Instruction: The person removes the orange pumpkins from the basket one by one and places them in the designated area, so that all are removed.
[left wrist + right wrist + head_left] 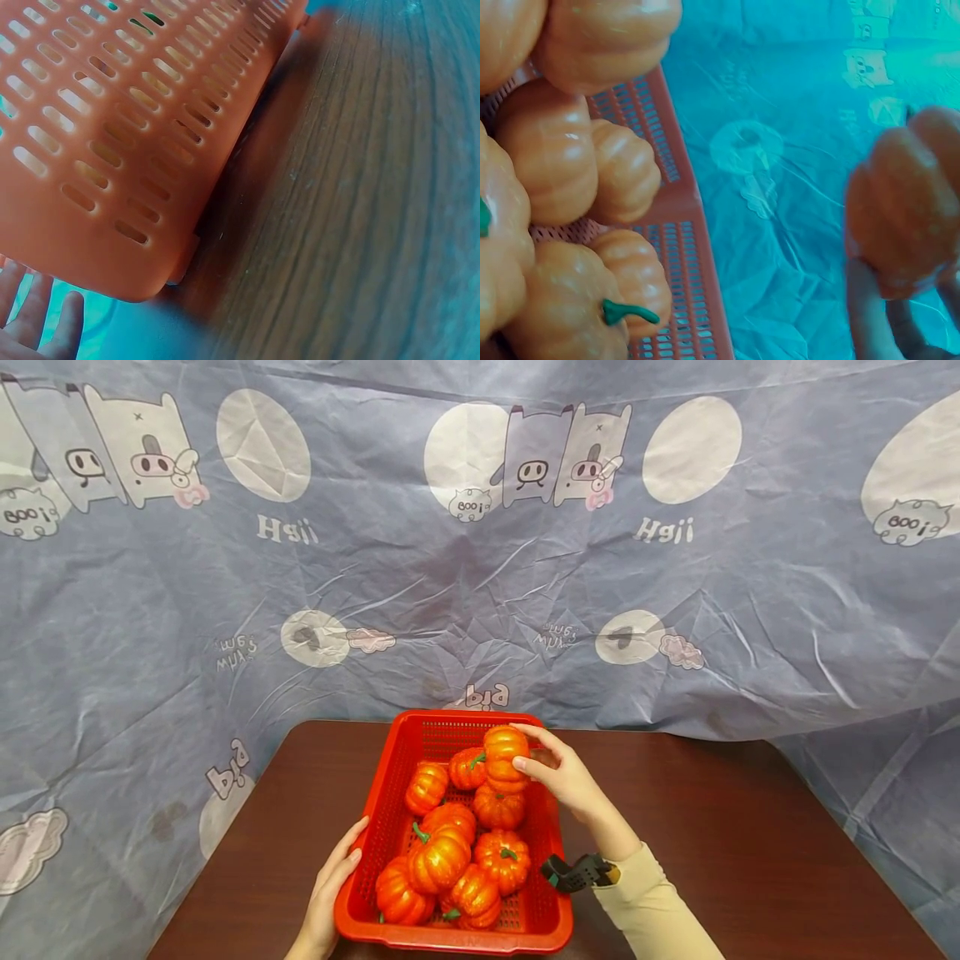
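Observation:
A red plastic basket point(457, 937) with slotted walls holds several glossy orange toy pumpkins point(441, 858) with green stems. Near the basket's far right corner, my right hand point(566, 777) grips one orange pumpkin point(506, 757) between thumb and fingers, above the others. The right wrist view shows this held pumpkin point(904, 214) at its right edge, with fingers point(871, 319) under it. My left hand point(328, 889) rests against the basket's outer left side, its fingers extended. In the left wrist view the left fingers point(34, 315) show beside the slotted basket wall point(82, 247).
The basket stands on a dark brown wooden table point(697, 827). Behind and around the table hangs a wrinkled grey-blue cloth point(420, 568) printed with cartoon pigs and lettering. A black strap point(577, 872) is worn on the right wrist.

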